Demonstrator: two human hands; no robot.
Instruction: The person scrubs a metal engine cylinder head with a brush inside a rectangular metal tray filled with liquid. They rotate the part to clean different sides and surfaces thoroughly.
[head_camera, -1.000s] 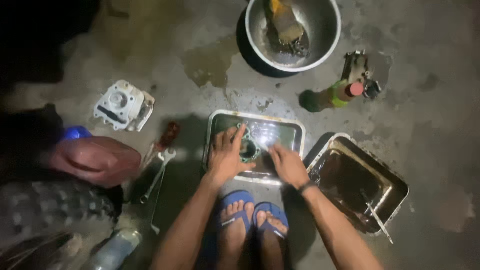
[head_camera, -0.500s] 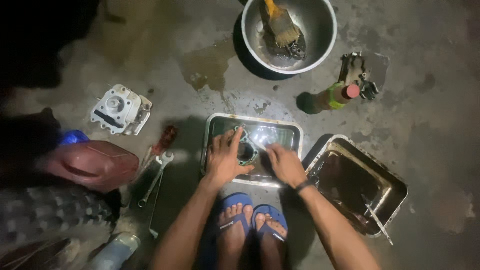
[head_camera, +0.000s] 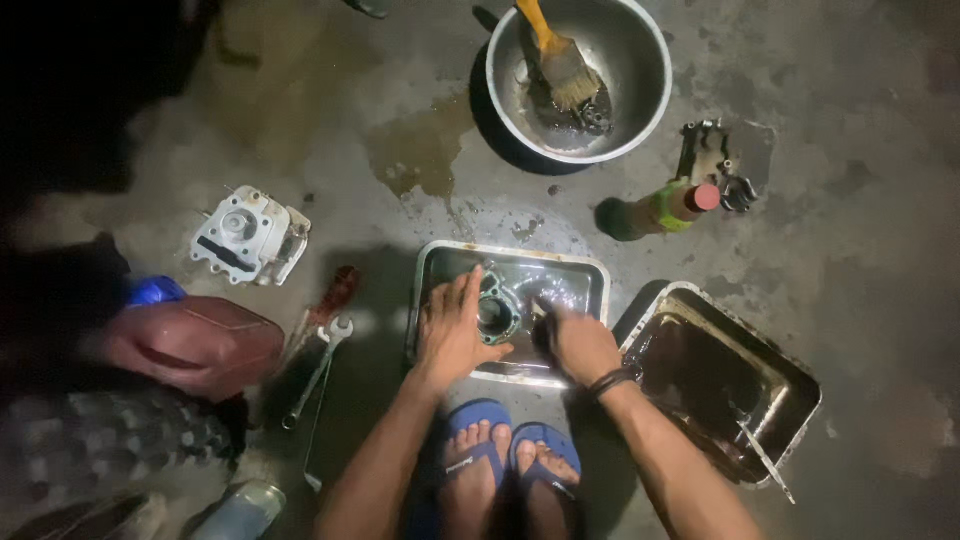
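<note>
A rectangular metal tray (head_camera: 575, 272) lies on the concrete floor in front of my feet. In it sits a round metal engine part (head_camera: 497, 312) with a dark bore. My left hand (head_camera: 450, 335) rests flat on the tray's left side, fingers spread against the part. My right hand (head_camera: 578, 343) is closed over something small at the part's right side; what it holds is hidden by the fingers.
A steel bowl (head_camera: 640, 110) with a brush (head_camera: 562, 62) stands at the top. A bottle (head_camera: 662, 208) and a small metal part (head_camera: 712, 162) lie right of it. A second tray (head_camera: 790, 395) sits at right. A cylinder head (head_camera: 248, 235), screwdriver (head_camera: 325, 305) and wrench (head_camera: 315, 372) lie left.
The view has shifted slightly downward. My right hand has moved a little toward the engine part; my left hand stays on it.
</note>
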